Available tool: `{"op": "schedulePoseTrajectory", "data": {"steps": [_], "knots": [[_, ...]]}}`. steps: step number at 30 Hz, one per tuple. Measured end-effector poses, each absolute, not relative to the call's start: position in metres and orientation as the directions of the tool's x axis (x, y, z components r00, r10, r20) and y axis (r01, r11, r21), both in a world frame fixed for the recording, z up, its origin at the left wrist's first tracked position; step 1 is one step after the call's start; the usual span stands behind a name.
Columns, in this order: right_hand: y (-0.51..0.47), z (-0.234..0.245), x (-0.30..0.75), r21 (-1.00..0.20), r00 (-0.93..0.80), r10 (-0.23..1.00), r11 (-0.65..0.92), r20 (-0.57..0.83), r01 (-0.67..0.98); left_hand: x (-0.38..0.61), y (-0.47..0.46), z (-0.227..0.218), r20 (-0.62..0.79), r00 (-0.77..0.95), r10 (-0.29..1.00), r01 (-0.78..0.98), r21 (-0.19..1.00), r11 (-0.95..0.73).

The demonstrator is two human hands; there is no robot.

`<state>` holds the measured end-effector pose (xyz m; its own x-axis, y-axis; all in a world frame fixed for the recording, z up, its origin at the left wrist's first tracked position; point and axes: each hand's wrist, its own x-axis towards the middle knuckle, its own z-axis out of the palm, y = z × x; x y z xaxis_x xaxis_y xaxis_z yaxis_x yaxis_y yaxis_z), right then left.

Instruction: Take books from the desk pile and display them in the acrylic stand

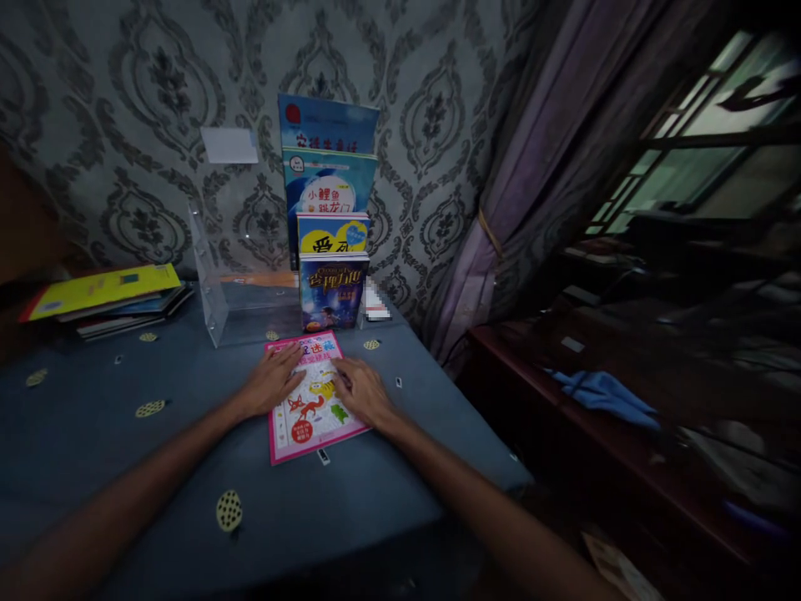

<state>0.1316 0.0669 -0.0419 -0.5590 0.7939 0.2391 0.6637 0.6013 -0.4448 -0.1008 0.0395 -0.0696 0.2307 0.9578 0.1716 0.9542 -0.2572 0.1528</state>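
A children's book with a pink border and cartoon animals (316, 421) lies face up on the table in front of me. My left hand (274, 380) rests on the cover's upper left side, its fingers stretched and spread. Across the book's right edge lies my right hand (361, 388), fingers extended loosely onto the cover with the thumb apart. Just behind the book stands a clear acrylic rack (216, 309). Its right part bears upright books in steps: a dark blue book (335, 292) in front, a yellow-and-blue one (333, 235), then two taller blue books (329, 179) behind.
A stack of books topped by a yellow one (109, 290) lies at the table's back left. The grey-blue tablecloth (156, 467) ends at the right edge. Beyond are a tied curtain (479, 275) and a dark red desk (563, 426) with a blue cloth (604, 396).
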Motion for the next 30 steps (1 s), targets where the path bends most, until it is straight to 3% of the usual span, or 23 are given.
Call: {"op": "schedulePoseTrajectory", "data": {"steps": [6, 9, 12, 15, 21, 25, 30], "knots": [[0.073, -0.042, 0.142, -0.682, -0.447, 0.841, 0.52, 0.304, 0.515, -0.112, 0.041, -0.063, 0.105, 0.289, 0.952, 0.933, 0.191, -0.305], [0.085, -0.048, 0.142, -0.821, -0.394, 0.866, 0.452, 0.309, 0.349, -0.114, 0.04, -0.058, 0.093, 0.305, 0.948, 0.924, 0.214, -0.318], [0.093, -0.055, 0.14, -0.957, -0.333, 0.912, 0.279, 0.238, 0.082, -0.114, 0.039, -0.054, 0.098, 0.305, 0.947, 0.924, 0.212, -0.319], [0.098, -0.061, 0.137, -0.988, -0.328, 0.933, 0.128, 0.149, -0.083, -0.113, 0.038, -0.053, 0.105, 0.307, 0.946, 0.923, 0.208, -0.323], [0.098, -0.062, 0.132, -0.991, -0.396, 0.915, 0.017, 0.07, -0.134, -0.11, 0.04, -0.05, 0.157, 0.281, 0.947, 0.901, 0.297, -0.317], [0.091, -0.06, 0.131, -0.989, -0.515, 0.844, 0.128, 0.15, -0.078, -0.099, 0.047, -0.036, 0.195, 0.223, 0.955, 0.853, 0.435, -0.288], [0.077, -0.058, 0.131, -0.808, -0.615, 0.658, 0.586, 0.435, 0.056, -0.092, 0.056, -0.023, 0.15, 0.106, 0.983, 0.791, 0.586, -0.174]]}}
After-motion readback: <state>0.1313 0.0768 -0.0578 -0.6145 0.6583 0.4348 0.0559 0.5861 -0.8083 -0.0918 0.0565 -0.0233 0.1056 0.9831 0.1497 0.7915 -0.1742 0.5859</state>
